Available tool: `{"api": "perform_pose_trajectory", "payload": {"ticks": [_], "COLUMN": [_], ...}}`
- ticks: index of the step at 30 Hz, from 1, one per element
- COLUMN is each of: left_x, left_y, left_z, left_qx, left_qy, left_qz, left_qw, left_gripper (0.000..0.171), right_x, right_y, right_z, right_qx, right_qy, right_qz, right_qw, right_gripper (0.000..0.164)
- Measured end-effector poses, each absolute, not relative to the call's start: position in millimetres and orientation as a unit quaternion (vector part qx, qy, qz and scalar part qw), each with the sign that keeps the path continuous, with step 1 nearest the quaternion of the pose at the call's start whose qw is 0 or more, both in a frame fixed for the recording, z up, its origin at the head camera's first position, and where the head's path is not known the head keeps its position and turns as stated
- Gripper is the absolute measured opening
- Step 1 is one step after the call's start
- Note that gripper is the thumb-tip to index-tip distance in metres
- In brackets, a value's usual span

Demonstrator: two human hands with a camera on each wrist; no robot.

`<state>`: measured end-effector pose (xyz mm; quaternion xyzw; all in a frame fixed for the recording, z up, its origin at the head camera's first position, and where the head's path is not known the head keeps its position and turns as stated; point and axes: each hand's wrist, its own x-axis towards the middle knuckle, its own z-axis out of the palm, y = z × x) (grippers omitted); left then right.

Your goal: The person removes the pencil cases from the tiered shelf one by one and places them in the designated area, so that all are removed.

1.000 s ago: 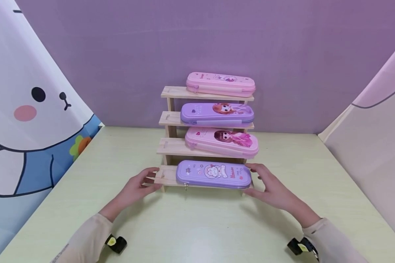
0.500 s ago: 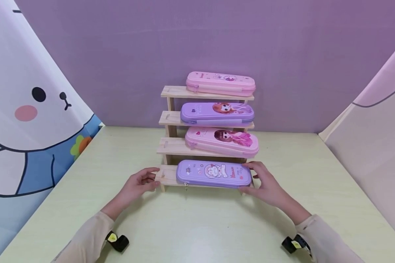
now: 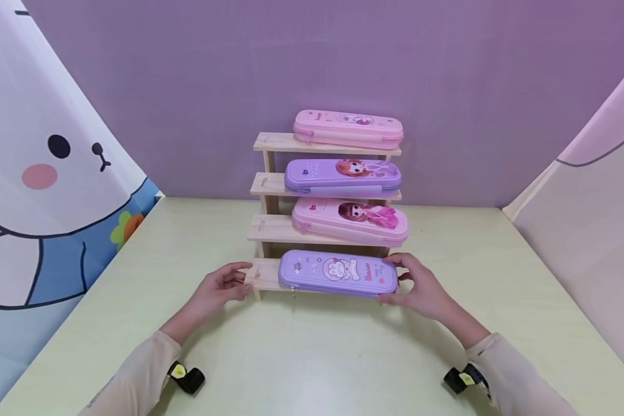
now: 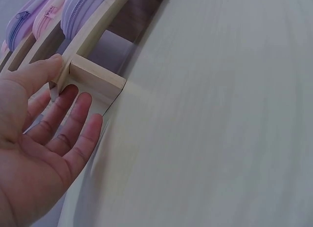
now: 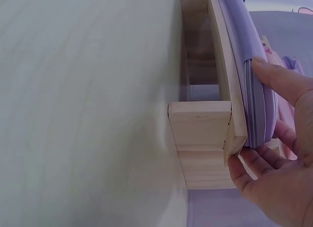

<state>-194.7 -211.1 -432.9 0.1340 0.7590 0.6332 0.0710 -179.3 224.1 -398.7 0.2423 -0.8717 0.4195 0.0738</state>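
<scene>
A stepped wooden rack point(image 3: 270, 230) with a pencil case on each tier stands on the table. On its lowest tier lies a purple pencil case point(image 3: 338, 274) with a bunny print and a zipper charm. My left hand point(image 3: 219, 287) pinches the left end of that lowest board, thumb at its front edge and other fingers spread beneath, as the left wrist view shows. At the opposite end, my right hand point(image 3: 420, 289) grips the purple case's right end. In the right wrist view the thumb presses its zippered side point(image 5: 253, 95) and the fingers reach around its end.
Above on the rack sit a pink pencil case with a doll print point(image 3: 351, 221), a purple doll-print case point(image 3: 343, 177) and a pink bunny case point(image 3: 348, 128). A purple backdrop point(image 3: 187, 104) rises behind the table point(image 3: 312, 358). Printed cloths hang at both sides.
My right hand has moved slightly left and closed onto the purple case's right end. The left hand stays at the rack's lowest board. The whole head view has shifted slightly.
</scene>
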Motion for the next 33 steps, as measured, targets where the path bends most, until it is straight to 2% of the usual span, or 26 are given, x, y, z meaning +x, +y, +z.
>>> {"api": "perform_pose_trajectory", "payload": {"ticks": [9, 17, 27, 33], "left_x": [-194.2, -194.2, -194.1, -195.9], "left_y": [-212.6, -212.2, -214.4, -213.5], "left_z": [-431.9, -431.2, -433.2, -430.9], "left_qx": [0.128, 0.127, 0.129, 0.13], "left_qy": [0.763, 0.762, 0.761, 0.758], "left_qz": [0.63, 0.631, 0.632, 0.634], "left_qw": [0.074, 0.074, 0.077, 0.081], "left_gripper": [0.05, 0.051, 0.051, 0.052], "right_x": [-180.4, -177.7, -170.3, -164.9], "right_y": [224.5, 231.8, 247.4, 262.7], "right_z": [-401.5, -402.2, -406.1, -405.9], "right_qx": [0.226, 0.241, 0.273, 0.28], "right_qy": [-0.869, -0.858, -0.834, -0.823], "right_qz": [0.439, 0.453, 0.479, 0.493], "right_qw": [0.044, 0.023, 0.033, 0.036], "right_gripper": [0.069, 0.082, 0.07, 0.068]}}
